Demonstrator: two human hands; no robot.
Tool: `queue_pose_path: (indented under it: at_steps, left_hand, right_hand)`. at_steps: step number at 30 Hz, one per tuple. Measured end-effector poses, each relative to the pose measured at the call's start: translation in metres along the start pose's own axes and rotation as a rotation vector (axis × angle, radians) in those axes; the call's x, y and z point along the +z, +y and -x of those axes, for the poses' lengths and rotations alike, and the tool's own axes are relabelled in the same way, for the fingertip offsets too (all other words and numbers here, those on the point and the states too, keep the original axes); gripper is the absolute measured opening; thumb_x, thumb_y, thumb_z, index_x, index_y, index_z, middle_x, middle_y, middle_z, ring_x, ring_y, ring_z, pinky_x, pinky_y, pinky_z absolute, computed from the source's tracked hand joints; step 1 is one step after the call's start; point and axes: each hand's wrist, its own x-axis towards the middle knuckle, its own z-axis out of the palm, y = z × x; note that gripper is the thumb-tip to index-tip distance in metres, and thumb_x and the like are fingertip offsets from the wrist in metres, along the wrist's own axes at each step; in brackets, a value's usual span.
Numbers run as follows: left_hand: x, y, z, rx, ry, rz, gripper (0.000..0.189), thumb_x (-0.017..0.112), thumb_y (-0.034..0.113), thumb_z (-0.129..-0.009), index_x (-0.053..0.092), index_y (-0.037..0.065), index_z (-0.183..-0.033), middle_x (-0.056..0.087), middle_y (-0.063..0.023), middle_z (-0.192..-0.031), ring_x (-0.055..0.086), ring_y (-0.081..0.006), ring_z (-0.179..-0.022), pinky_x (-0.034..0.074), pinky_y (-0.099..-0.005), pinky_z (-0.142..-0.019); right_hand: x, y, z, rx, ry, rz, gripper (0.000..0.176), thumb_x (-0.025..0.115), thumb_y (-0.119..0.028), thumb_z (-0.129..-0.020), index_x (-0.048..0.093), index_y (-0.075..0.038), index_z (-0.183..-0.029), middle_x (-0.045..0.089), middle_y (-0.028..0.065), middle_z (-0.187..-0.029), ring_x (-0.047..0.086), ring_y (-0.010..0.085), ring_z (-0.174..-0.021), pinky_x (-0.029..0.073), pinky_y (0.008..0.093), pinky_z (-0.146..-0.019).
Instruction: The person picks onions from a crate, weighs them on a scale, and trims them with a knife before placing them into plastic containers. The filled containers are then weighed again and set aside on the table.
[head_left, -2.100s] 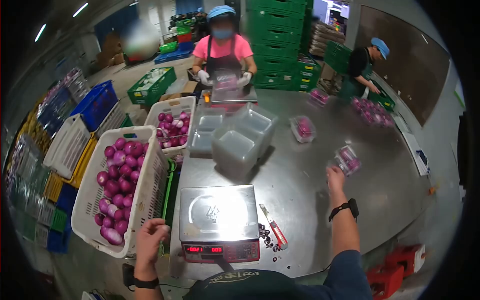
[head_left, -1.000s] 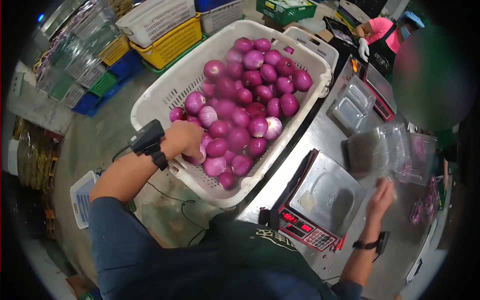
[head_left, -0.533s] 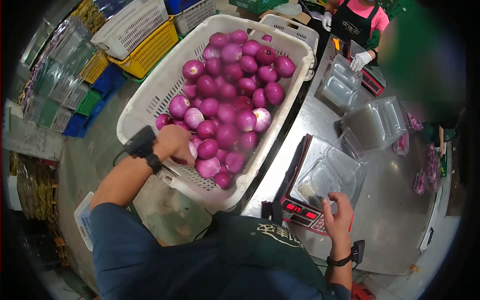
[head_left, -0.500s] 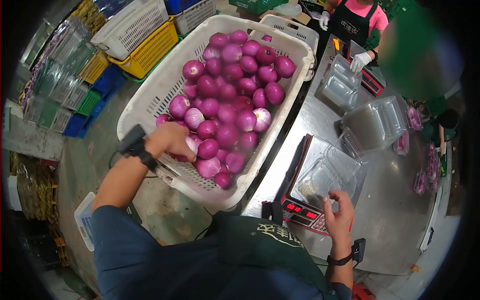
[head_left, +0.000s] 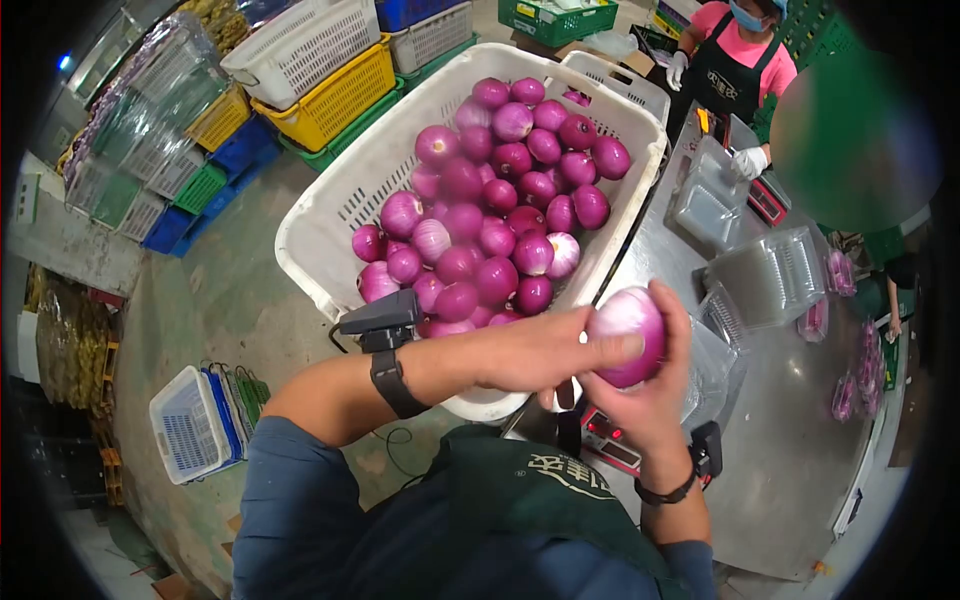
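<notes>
Held up over the near corner of the crate and the scale: one round purple-red onion (head_left: 628,335), skin pale and papery at the front. Cupped from beneath and from the right by the right hand (head_left: 650,405), fingers (head_left: 682,325) curled about halfway round the far side, thumb hidden. Pressed on from the left by the left hand (head_left: 535,350), fingers (head_left: 612,345) stretched almost straight across the front of the skin, clamping it against the right palm. Both hands in contact, so neither nearer; most of the weight seemingly in the right. Close to spherical, no clear long axis; root and neck ends not to be made out.

Just left of and behind the hands, a large white perforated plastic crate (head_left: 330,215) heaped with more purple onions (head_left: 500,240). Below the hands and mostly hidden, a weighing scale with red digits (head_left: 610,440) on the grey metal bench (head_left: 790,440), with a clear plastic tray (head_left: 712,360) just right of the held onion. Farther along, stacked clear clamshell trays (head_left: 765,275). At the far end, a co-worker in a pink shirt and dark apron (head_left: 740,65), white-gloved.
</notes>
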Motion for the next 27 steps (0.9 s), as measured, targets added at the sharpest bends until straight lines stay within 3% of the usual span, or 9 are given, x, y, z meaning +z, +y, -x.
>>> queue_pose_path:
  at_steps: [1,2,4,8,12,15,18,22,27]
  left_hand:
    - [-0.009,0.002,0.003,0.008,-0.024,-0.242,0.060,0.057,0.056,-0.102,0.062,0.002,-0.127,0.071,-0.0082,-0.107,0.069,-0.0154,-0.086,0.057,-0.0301,-0.068]
    - [-0.022,0.003,0.009,0.014,-0.055,-0.482,0.047,0.059,0.045,-0.105,0.064,0.001,-0.122,0.071,-0.0048,-0.102,0.068,-0.0139,-0.086,0.056,-0.0308,-0.077]
    - [-0.055,0.023,0.030,0.005,0.095,-0.585,0.040,0.068,0.036,-0.101,0.069,-0.001,-0.116,0.072,-0.0032,-0.098,0.067,-0.0115,-0.086,0.055,-0.0297,-0.076]
    - [-0.165,0.009,0.056,0.036,0.703,-0.663,0.034,0.073,0.027,-0.097,0.069,-0.001,-0.116,0.072,-0.0019,-0.093,0.063,-0.0084,-0.081,0.052,-0.0254,-0.075]
    - [-0.214,0.006,0.071,-0.187,0.881,-0.723,0.032,0.076,0.029,-0.093,0.070,0.000,-0.106,0.071,-0.0023,-0.091,0.061,-0.0107,-0.080,0.051,-0.0286,-0.073]
    - [-0.240,-0.020,0.053,-0.163,0.847,-0.759,0.039,0.078,0.032,-0.087,0.072,-0.003,-0.103,0.075,-0.0120,-0.090,0.070,-0.0196,-0.082,0.056,-0.0352,-0.080]
    - [-0.243,-0.034,0.024,-0.156,0.867,-0.770,0.040,0.079,0.033,-0.087,0.071,-0.005,-0.099,0.074,-0.0117,-0.086,0.069,-0.0200,-0.074,0.057,-0.0351,-0.076]
    - [-0.277,-0.083,-0.026,-0.287,0.880,-0.386,0.045,0.082,0.039,-0.084,0.068,-0.003,-0.094,0.070,-0.0098,-0.080,0.066,-0.0174,-0.068,0.057,-0.0340,-0.067]
    - [-0.275,-0.094,-0.043,-0.369,0.931,-0.617,0.052,0.083,0.043,-0.080,0.070,-0.004,-0.097,0.072,-0.0145,-0.087,0.069,-0.0223,-0.076,0.058,-0.0363,-0.074]
  right_hand:
    - [-0.006,-0.010,0.004,0.310,0.034,-0.425,0.104,0.094,-0.021,-0.066,0.040,-0.004,-0.153,0.049,0.0192,-0.147,0.054,0.0297,-0.134,0.046,0.0429,-0.111]
    - [-0.017,0.011,0.015,0.295,0.068,-0.417,0.105,0.095,-0.022,-0.065,0.039,-0.004,-0.153,0.051,0.0153,-0.143,0.057,0.0260,-0.127,0.049,0.0395,-0.108]
    - [-0.036,0.019,0.034,0.423,0.168,-0.466,0.105,0.094,-0.024,-0.066,0.039,-0.004,-0.153,0.051,0.0141,-0.140,0.058,0.0250,-0.124,0.050,0.0375,-0.106]
    - [-0.067,0.064,0.082,0.620,0.381,-0.313,0.098,0.092,-0.024,-0.068,0.042,-0.004,-0.151,0.051,0.0131,-0.137,0.058,0.0245,-0.122,0.050,0.0368,-0.104]
    - [-0.079,0.086,0.108,0.671,0.416,-0.140,0.095,0.091,-0.021,-0.069,0.043,-0.003,-0.149,0.052,0.0131,-0.137,0.057,0.0244,-0.121,0.049,0.0360,-0.105]
    - [-0.074,0.087,0.107,0.701,0.404,-0.094,0.093,0.090,-0.018,-0.068,0.044,-0.003,-0.148,0.053,0.0130,-0.136,0.057,0.0241,-0.121,0.048,0.0355,-0.105]
    - [-0.067,0.086,0.106,0.706,0.370,-0.031,0.091,0.089,-0.016,-0.068,0.045,-0.003,-0.146,0.054,0.0128,-0.134,0.057,0.0239,-0.120,0.047,0.0354,-0.105]
    - [-0.068,0.086,0.106,0.703,0.334,0.068,0.091,0.089,-0.016,-0.066,0.046,-0.003,-0.146,0.056,0.0127,-0.132,0.058,0.0241,-0.118,0.047,0.0355,-0.106]
    - [-0.070,0.085,0.107,0.747,0.330,0.112,0.091,0.089,-0.017,-0.066,0.047,-0.002,-0.145,0.058,0.0138,-0.131,0.059,0.0249,-0.118,0.046,0.0359,-0.106]
